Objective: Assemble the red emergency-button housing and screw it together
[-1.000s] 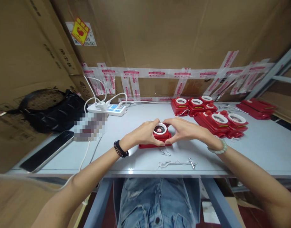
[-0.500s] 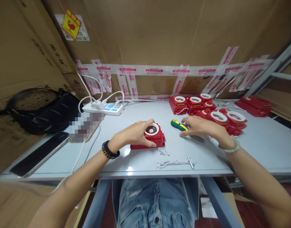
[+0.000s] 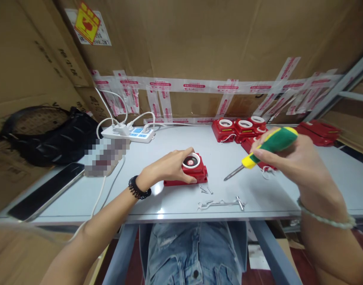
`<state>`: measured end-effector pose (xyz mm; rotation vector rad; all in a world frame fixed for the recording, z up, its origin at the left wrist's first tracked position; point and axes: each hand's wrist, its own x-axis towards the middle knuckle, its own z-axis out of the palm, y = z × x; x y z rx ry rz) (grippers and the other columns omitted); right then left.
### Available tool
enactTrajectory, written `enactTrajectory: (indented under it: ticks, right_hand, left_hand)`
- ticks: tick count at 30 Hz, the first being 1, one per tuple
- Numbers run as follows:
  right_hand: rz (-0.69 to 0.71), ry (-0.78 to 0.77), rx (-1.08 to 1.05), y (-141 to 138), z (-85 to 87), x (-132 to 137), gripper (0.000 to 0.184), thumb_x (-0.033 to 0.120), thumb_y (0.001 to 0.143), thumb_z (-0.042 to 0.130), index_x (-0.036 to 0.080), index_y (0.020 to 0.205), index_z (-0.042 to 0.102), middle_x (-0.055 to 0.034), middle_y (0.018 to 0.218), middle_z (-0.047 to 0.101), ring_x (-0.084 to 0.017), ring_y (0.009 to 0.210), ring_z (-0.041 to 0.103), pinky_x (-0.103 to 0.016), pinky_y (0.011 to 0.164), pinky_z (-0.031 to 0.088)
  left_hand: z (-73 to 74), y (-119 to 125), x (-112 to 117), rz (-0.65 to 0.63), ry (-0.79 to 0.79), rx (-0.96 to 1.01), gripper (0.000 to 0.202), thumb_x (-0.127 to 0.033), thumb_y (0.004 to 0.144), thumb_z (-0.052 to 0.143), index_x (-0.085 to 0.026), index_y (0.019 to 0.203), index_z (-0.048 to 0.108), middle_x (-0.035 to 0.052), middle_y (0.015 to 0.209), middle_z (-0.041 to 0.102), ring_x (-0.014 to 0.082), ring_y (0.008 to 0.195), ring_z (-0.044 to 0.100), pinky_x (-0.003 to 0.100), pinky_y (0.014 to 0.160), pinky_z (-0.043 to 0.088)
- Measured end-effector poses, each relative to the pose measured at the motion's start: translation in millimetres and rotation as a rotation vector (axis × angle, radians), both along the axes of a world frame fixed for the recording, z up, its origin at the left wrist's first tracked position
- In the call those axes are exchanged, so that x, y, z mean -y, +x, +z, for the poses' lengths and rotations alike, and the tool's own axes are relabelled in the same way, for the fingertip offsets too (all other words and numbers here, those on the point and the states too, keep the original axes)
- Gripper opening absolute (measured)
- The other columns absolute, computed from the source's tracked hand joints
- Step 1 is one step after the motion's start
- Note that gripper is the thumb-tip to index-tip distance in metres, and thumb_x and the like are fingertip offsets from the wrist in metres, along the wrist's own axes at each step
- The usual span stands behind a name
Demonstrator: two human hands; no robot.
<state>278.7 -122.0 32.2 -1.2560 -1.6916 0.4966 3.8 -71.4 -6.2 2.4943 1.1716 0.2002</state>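
Observation:
A red device (image 3: pixel 196 171) with a white ring on top lies on the grey table (image 3: pixel 175 200), near its middle. My left hand (image 3: pixel 166 169) rests over its left side, fingers curled around it. My right hand (image 3: pixel 291 156) is raised above the table to the right, wrapped round the green and yellow handle of a screwdriver (image 3: pixel 266 148). The screwdriver's metal tip points down and left, ending just right of the red device. Two small screws (image 3: pixel 205 190) lie in front of the device, with bent metal pieces (image 3: pixel 221 204) nearer the table's front edge.
Several more red devices (image 3: pixel 243 127) stand at the back right, partly behind my right hand. A white power strip (image 3: pixel 129 134) with cables sits at the back left. A black bag (image 3: pixel 51 138) and a dark phone (image 3: pixel 42 190) lie on the left. Cardboard walls surround the table.
My right hand left the red device, reached for the screwdriver lying on the table, and has lifted it. My left hand stayed on the device.

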Motion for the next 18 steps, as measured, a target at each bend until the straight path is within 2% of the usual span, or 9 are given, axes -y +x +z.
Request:
enactTrajectory:
  ticks: [2,5,8,18]
  right_hand:
    - [0.125,0.022,-0.081,-4,-11.1,17,0.014,0.025,0.068,0.074,0.020,0.069,0.061,-0.0001,0.070,0.063,-0.013,0.062,0.059,-0.026,0.055,0.048]
    - [0.112,0.058,-0.149,-11,-32.4,34,0.014,0.019,0.071,0.072,0.023,0.076,0.060,0.0015,0.075,0.061,-0.015,0.073,0.061,-0.027,0.063,0.050]
    - [0.080,0.061,-0.143,-14,-46.2,42,0.014,0.020,0.073,0.071,0.025,0.078,0.059,0.0021,0.077,0.061,-0.015,0.073,0.060,-0.028,0.065,0.050]
    - [0.056,0.002,-0.110,-17,-54.8,42,0.015,0.024,0.074,0.070,0.025,0.076,0.055,0.0015,0.076,0.060,-0.017,0.074,0.061,-0.032,0.068,0.050]
  left_hand:
    - [-0.6,0,0,0.003,0.001,0.005,0.058,-0.060,0.065,0.066,-0.022,0.104,0.045,0.0036,0.087,0.061,0.0208,0.074,0.056,0.029,0.063,0.039]
    - [-1.9,-1,-1,0.002,0.008,0.007,0.060,-0.060,0.065,0.067,-0.022,0.106,0.045,0.0036,0.086,0.061,0.0212,0.074,0.056,0.030,0.063,0.039]
    - [-2.8,-1,-2,-0.004,0.010,0.007,0.060,-0.060,0.065,0.067,-0.022,0.107,0.045,0.0040,0.088,0.061,0.0213,0.075,0.056,0.030,0.064,0.040]
    - [4.2,3,1,0.005,-0.009,-0.050,0.060,-0.059,0.066,0.066,-0.020,0.107,0.045,0.0079,0.096,0.062,0.0250,0.084,0.057,0.032,0.068,0.040]
